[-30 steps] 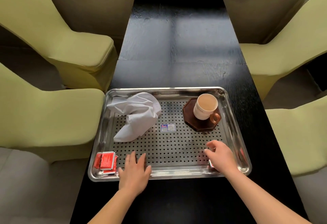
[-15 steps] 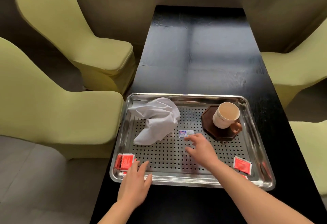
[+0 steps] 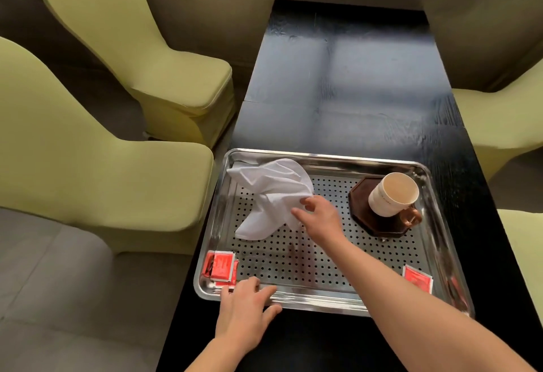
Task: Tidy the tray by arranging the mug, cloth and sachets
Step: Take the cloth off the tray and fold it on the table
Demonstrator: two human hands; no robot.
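A perforated steel tray (image 3: 346,298) lies on the black table. A crumpled white cloth (image 3: 270,195) sits in its far left part, and my right hand (image 3: 318,216) pinches the cloth's right edge. A cream mug (image 3: 392,195) with a brown handle stands on a dark octagonal coaster (image 3: 364,213) at the far right. A small pile of red sachets (image 3: 221,266) lies in the near left corner; one red sachet (image 3: 417,278) lies near the front right. My left hand (image 3: 249,311) rests flat on the tray's front rim, fingers spread.
The black table (image 3: 338,83) stretches away beyond the tray. Yellow-green covered chairs (image 3: 88,166) stand close on the left, and others (image 3: 505,119) on the right. Grey floor (image 3: 58,298) shows at the lower left.
My right hand has moved from the tray's front right across the middle to the cloth and taken hold of its edge. My left hand stayed at the front rim.
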